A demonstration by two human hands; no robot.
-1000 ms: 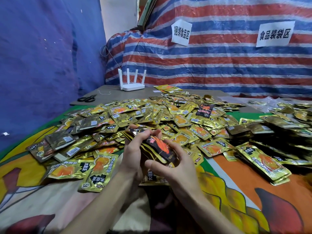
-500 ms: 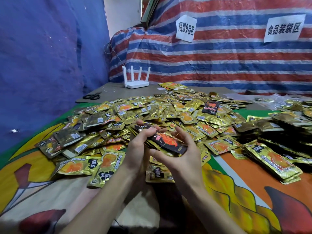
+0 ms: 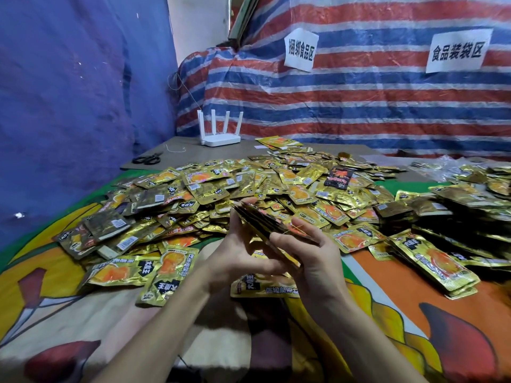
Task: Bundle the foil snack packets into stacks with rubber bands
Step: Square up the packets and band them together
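Both hands hold a stack of foil snack packets (image 3: pixel 260 221) above the table, tilted so I see its edges. My left hand (image 3: pixel 237 252) grips the stack's near left side, thumb up at its top end. My right hand (image 3: pixel 307 252) holds the right end from below. A thin yellow rubber band (image 3: pixel 296 227) crosses the stack by my right fingers. A big heap of loose gold packets (image 3: pixel 249 189) covers the table behind. Bundled stacks (image 3: pixel 437 261) lie at the right.
A white router (image 3: pixel 219 136) and black scissors (image 3: pixel 146 158) sit on the brown board at the back. One black packet (image 3: pixel 338 176) lies on the heap. A striped tarp with two paper signs hangs behind; blue cloth covers the left wall. Loose packets (image 3: pixel 166 275) lie near my left forearm.
The stack has turned from showing its black-and-orange face to showing its edges. Both hands have shifted around it, and the rubber band now shows across its right end.
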